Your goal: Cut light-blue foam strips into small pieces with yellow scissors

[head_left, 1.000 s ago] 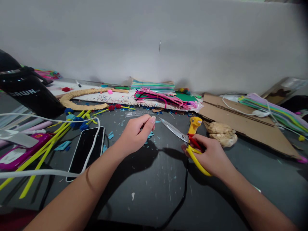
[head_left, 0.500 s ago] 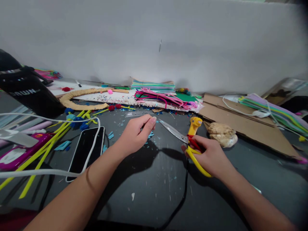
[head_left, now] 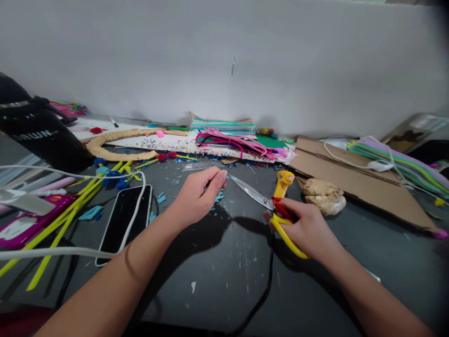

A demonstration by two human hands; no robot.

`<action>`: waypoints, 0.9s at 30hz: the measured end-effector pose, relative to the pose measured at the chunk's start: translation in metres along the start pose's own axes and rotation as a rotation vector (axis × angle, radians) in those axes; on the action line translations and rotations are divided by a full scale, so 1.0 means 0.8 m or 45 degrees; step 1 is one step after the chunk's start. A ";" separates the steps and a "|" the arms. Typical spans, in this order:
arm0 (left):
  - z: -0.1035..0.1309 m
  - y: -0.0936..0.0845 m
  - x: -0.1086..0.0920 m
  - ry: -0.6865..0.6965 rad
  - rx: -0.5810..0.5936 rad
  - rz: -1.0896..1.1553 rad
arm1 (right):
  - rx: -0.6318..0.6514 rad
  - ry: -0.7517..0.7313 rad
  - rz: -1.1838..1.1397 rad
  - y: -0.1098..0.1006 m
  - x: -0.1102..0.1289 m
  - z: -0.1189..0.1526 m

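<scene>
My right hand (head_left: 300,227) grips a pair of scissors (head_left: 254,194) by the red and yellow handles. The blades look nearly closed and point left, their tips close to the fingertips of my left hand (head_left: 203,189). That hand is closed, thumb pressed on the fingers; a speck of light blue shows at its fingertips, too small to name. Light blue scraps (head_left: 218,197) lie scattered on the dark table beneath and behind it. Just beyond my right hand stands a yellow glue gun (head_left: 283,183), with a lumpy tan and white object (head_left: 323,196) to its right.
A phone (head_left: 124,222) with a white cable (head_left: 135,215) across it and yellow pipe cleaners (head_left: 66,220) are at left, near a black bottle (head_left: 45,131). Behind are a tan wrapped arch (head_left: 101,145) and pink pipe cleaners (head_left: 233,142). Cardboard (head_left: 351,182) lies at right.
The scissor tips have shifted slightly left to the left fingertips, and the blades look a little more closed. My left hand has barely moved.
</scene>
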State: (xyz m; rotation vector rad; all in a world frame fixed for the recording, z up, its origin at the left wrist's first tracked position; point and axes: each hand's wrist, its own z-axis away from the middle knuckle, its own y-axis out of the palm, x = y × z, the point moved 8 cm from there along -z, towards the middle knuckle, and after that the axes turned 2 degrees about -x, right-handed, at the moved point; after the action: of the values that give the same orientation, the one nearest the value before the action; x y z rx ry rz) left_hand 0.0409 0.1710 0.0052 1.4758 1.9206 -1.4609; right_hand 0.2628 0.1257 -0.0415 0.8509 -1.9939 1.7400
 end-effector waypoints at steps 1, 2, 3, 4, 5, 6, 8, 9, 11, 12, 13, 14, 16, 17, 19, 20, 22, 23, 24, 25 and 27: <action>0.000 0.000 0.000 -0.002 -0.006 0.003 | -0.008 0.001 -0.003 0.000 0.000 0.000; 0.000 0.000 0.000 -0.005 -0.011 0.006 | -0.008 0.001 -0.006 0.000 0.000 0.000; 0.000 -0.001 0.000 -0.008 -0.015 0.007 | -0.016 0.004 -0.006 0.000 0.000 0.000; 0.000 -0.001 0.000 -0.012 -0.016 0.008 | -0.022 0.009 -0.006 0.000 0.000 0.000; 0.000 0.000 0.000 -0.015 -0.016 0.008 | -0.025 0.017 -0.006 0.000 -0.001 0.000; 0.000 0.000 0.000 -0.014 -0.014 0.010 | -0.026 0.025 -0.005 0.000 -0.001 0.000; 0.000 0.000 0.000 -0.017 -0.009 0.015 | -0.020 0.033 -0.004 0.001 -0.002 0.000; 0.000 0.000 0.000 -0.019 -0.006 0.017 | -0.019 0.031 -0.004 0.001 -0.001 0.000; -0.001 0.000 0.000 -0.027 -0.004 0.024 | -0.020 0.023 -0.005 0.000 0.000 0.001; -0.001 0.000 0.001 -0.032 -0.007 0.028 | -0.021 0.020 -0.007 0.000 0.000 0.001; -0.001 0.000 0.001 -0.038 -0.012 0.031 | -0.020 0.019 -0.010 -0.001 0.001 0.001; -0.001 -0.001 0.002 -0.042 -0.017 0.035 | -0.016 0.018 -0.011 -0.001 0.002 0.001; -0.002 -0.002 0.002 -0.042 -0.022 0.044 | -0.009 0.017 -0.007 -0.001 0.003 0.001; -0.002 -0.002 0.002 -0.040 -0.020 0.049 | -0.008 0.015 -0.004 -0.001 0.003 0.001; -0.002 -0.001 0.001 -0.035 -0.013 0.057 | -0.010 0.012 -0.005 -0.001 0.004 0.001; -0.002 -0.001 0.001 -0.032 -0.010 0.059 | -0.011 0.010 -0.009 -0.001 0.005 0.001; -0.002 -0.001 0.000 -0.030 -0.006 0.056 | -0.014 0.005 -0.016 -0.001 0.005 0.000; -0.002 -0.001 0.000 -0.028 -0.005 0.053 | -0.015 0.003 -0.015 -0.001 0.005 0.000; -0.002 0.000 0.000 -0.028 -0.002 0.048 | -0.014 0.002 -0.014 0.000 0.004 0.000; -0.001 0.000 0.000 -0.029 0.000 0.042 | -0.014 0.002 -0.012 0.000 0.003 0.000; -0.001 0.000 -0.001 -0.031 0.004 0.032 | -0.009 0.006 -0.010 0.002 0.001 0.000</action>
State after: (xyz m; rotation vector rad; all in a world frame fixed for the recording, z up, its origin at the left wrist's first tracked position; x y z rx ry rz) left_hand 0.0416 0.1717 0.0060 1.4714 1.8791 -1.4653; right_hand 0.2614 0.1257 -0.0419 0.8505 -1.9899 1.7281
